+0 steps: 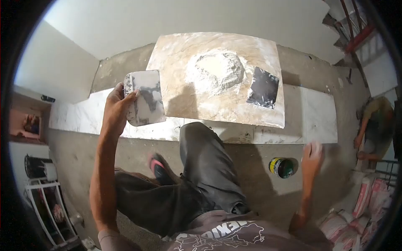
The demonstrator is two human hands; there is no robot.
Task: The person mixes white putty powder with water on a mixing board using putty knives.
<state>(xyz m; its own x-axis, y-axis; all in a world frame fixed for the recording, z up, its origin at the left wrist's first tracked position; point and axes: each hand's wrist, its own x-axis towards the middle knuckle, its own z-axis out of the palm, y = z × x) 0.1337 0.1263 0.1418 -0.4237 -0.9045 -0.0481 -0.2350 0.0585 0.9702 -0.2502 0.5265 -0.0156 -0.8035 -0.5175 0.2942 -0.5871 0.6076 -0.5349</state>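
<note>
My left hand (119, 104) is closed on the left edge of a flat, round-cornered putty spreader (146, 98), its grey face smeared with pale paste. This spreader is held up beside the left edge of a large tan board (176, 50). On the board, a ring-shaped mound of white powder (234, 69) surrounds a smooth pale pool (211, 66). A dark square plate (264, 88) with white smears lies to the right of the mound. My right hand (313, 154) is raised over the floor, right of a small yellow-and-black can (281, 167); motion blurs its fingers.
White marble-look slabs (320, 113) lie under and beside the board. At the far right, another person (374, 125) bends over. Red-and-white sacks (364, 201) are piled at the lower right. A white rack (50, 209) stands at the lower left.
</note>
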